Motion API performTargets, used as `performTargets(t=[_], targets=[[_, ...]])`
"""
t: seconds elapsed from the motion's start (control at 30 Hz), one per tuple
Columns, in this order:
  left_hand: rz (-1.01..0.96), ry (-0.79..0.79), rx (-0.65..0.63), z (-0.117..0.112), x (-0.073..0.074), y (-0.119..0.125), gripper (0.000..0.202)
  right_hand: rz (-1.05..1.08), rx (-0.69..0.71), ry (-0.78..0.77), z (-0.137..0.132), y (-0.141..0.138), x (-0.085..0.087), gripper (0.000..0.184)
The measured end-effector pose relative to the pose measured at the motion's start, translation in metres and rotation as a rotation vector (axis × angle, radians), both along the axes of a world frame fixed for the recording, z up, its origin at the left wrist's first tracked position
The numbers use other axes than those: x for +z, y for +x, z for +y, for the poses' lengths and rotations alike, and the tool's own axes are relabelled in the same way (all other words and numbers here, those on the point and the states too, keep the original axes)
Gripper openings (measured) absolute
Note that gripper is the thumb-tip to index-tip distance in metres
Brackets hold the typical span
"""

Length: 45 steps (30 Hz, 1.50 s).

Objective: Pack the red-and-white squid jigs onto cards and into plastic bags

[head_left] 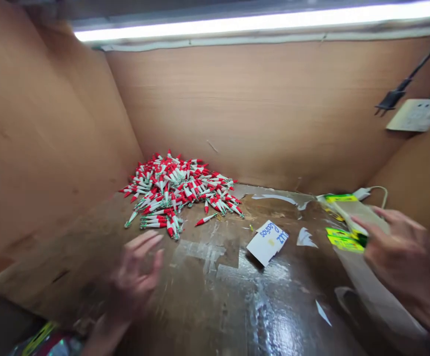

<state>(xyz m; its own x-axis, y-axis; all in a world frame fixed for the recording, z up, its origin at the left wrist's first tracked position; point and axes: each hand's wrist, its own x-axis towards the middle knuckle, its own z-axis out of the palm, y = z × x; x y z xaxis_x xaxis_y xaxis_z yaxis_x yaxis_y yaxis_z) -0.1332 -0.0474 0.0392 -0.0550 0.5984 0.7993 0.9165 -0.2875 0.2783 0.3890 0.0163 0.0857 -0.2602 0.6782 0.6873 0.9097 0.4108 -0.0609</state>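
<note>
A heap of small red-and-white spindle-shaped pieces that look like fishing floats or lures (185, 185), with greenish metallic ends, lies on the table. Just in front of the heap, my left hand (137, 272) hovers with thumb and fingers apart and nothing visible between them. Over at the right, my right hand (398, 252) reaches across clear plastic bags with yellow-green headers (344, 240), its fingers stretched out and blurred. Whether its fingertips touch the bags is hard to see. One bag's clear part runs down beneath that hand.
A white card with blue handwriting (267, 243) lies mid-table, near torn paper scraps (306, 238). Wooden panels (237, 113) enclose the back and sides. A black plug (390, 101) hangs by a socket strip (418, 115). Shiny yellow-marked packaging (44, 341) shows at lower left.
</note>
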Motion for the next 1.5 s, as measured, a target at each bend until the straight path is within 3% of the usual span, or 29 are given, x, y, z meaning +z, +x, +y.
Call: performTargets(t=[0.07,0.13,0.17,0.2,0.23,0.33,0.4,0.47,0.53,0.6,0.67,0.73,0.77,0.83,0.9,1.0,1.1,1.27,1.37,1.5], targets=[[0.141,-0.125,-0.279,0.036,0.014,0.032,0.044,-0.050,0.107,-0.130,0.019,-0.036,-0.006,0.032],[0.287,-0.257,-0.511,0.063,0.021,0.055,0.040,-0.181,0.280,-0.300,0.032,-0.080,-0.025,0.051],[0.345,-0.304,-0.595,0.073,0.021,0.063,0.038,-0.277,0.372,-0.375,0.036,-0.100,-0.037,0.060],[0.389,-0.341,-0.660,0.081,0.019,0.069,0.037,-0.299,0.367,-0.363,0.038,-0.118,-0.047,0.064],[0.407,-0.372,-0.692,0.085,0.016,0.073,0.037,-0.294,0.349,-0.365,0.039,-0.133,-0.056,0.055],[0.261,-0.367,-0.628,0.085,-0.002,0.079,0.058,-0.012,0.294,-0.403,0.041,-0.164,-0.066,0.025],[0.149,-0.365,-0.547,0.076,-0.013,0.081,0.095,0.345,0.281,-0.515,0.042,-0.179,-0.061,0.020],[0.123,-0.346,-0.463,0.067,-0.022,0.083,0.118,0.653,0.314,-0.735,0.047,-0.192,-0.057,0.024],[0.127,-0.403,-0.355,0.061,-0.026,0.082,0.118,0.723,0.406,-1.040,0.059,-0.199,-0.055,0.033],[0.169,-0.544,-0.264,0.059,-0.028,0.079,0.105,0.567,0.434,-1.181,0.079,-0.201,-0.056,0.043],[0.229,-0.677,-0.244,0.060,-0.028,0.073,0.096,0.383,0.331,-0.984,0.104,-0.204,-0.056,0.047],[0.274,-0.746,-0.313,0.062,-0.028,0.068,0.094,0.244,0.241,-0.623,0.128,-0.221,-0.054,0.043],[0.287,-0.763,-0.365,0.062,-0.028,0.066,0.094,0.165,0.267,-0.492,0.136,-0.236,-0.053,0.040],[0.302,-0.797,-0.450,0.062,-0.027,0.065,0.091,-0.056,0.478,-0.416,0.146,-0.277,-0.052,0.038],[0.318,-0.836,-0.482,0.062,-0.026,0.066,0.084,-0.306,0.682,-0.377,0.148,-0.323,-0.054,0.049],[0.334,-0.870,-0.483,0.063,-0.025,0.067,0.076,-0.465,0.724,-0.317,0.145,-0.367,-0.055,0.047],[0.332,-0.866,-0.479,0.065,-0.025,0.067,0.081,-0.270,0.685,-0.311,0.143,-0.359,-0.046,0.044],[0.321,-0.857,-0.472,0.069,-0.027,0.069,0.097,0.540,0.692,-0.506,0.133,-0.275,-0.035,0.015],[0.326,-0.903,-0.455,0.070,-0.028,0.071,0.099,0.853,0.658,-0.615,0.117,-0.229,-0.047,0.015],[0.283,-0.841,-0.450,0.074,-0.033,0.069,0.094,0.935,0.574,-0.637,0.092,-0.190,-0.069,0.016]])
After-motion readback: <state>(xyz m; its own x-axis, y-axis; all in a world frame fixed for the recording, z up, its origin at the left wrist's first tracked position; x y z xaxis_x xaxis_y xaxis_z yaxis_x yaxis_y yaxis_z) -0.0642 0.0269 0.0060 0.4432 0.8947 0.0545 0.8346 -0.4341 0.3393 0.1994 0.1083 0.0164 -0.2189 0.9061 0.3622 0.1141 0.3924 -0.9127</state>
